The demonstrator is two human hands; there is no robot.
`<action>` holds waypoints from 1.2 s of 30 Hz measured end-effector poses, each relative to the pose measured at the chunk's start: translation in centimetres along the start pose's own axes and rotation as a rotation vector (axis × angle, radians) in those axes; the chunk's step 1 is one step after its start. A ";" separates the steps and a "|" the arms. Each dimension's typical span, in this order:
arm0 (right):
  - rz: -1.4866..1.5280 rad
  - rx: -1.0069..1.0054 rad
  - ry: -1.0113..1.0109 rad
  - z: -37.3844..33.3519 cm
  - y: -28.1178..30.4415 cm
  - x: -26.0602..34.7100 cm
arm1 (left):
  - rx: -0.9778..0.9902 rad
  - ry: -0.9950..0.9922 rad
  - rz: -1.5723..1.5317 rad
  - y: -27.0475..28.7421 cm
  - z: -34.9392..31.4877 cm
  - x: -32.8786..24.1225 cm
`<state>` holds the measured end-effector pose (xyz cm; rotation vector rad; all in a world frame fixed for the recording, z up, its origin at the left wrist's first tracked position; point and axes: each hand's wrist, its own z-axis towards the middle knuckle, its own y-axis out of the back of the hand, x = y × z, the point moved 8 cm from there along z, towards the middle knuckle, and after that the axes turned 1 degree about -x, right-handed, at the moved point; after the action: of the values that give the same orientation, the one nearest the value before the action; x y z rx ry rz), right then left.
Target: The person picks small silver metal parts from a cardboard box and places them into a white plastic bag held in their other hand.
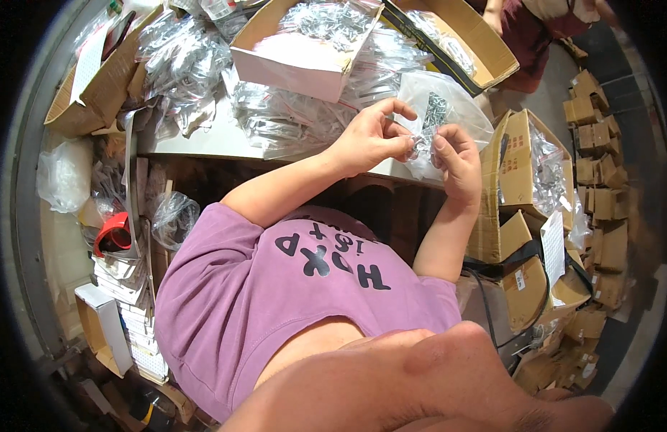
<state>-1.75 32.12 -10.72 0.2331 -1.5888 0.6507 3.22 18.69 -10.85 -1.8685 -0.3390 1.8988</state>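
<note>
Clear bag (466,119) with small metal pieces (436,108) showing through it lies at the near edge of the worktop (204,147), to the right of the white box (290,78) and nearer the person. Left of the white box sits a loose heap of packets (179,61); their slick plastic means a knock could set them sliding. Just right of the white box, on its near side, the left hand (373,140) has thumb and fingers pinched on a small shiny item (423,144); glare leaves it unclear whether that is a separate packet. Farther right of the white box, the right hand (459,165) has its fingers clamped on the item's other side. Uneven pulling could tear thin plastic, and a slack pinch could let pieces drop over the worktop's edge.
</note>
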 end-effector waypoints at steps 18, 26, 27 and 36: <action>-0.251 -0.090 0.108 -0.4 0.0 0.0 | -0.023 0.030 -0.016 0.4 0.3 0.8; -0.332 -0.223 0.230 -1.0 0.3 0.2 | -0.025 0.046 -0.012 0.0 0.5 1.0; -0.312 -0.237 0.242 -1.0 0.6 -0.1 | -0.023 0.049 -0.019 -0.1 0.5 1.1; -0.215 -0.256 0.219 -1.0 0.0 0.9 | -0.030 0.049 -0.046 0.2 0.5 1.4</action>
<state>-1.03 32.89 -9.89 0.1348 -1.3959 0.2913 2.77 19.29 -12.13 -1.9070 -0.3923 1.8239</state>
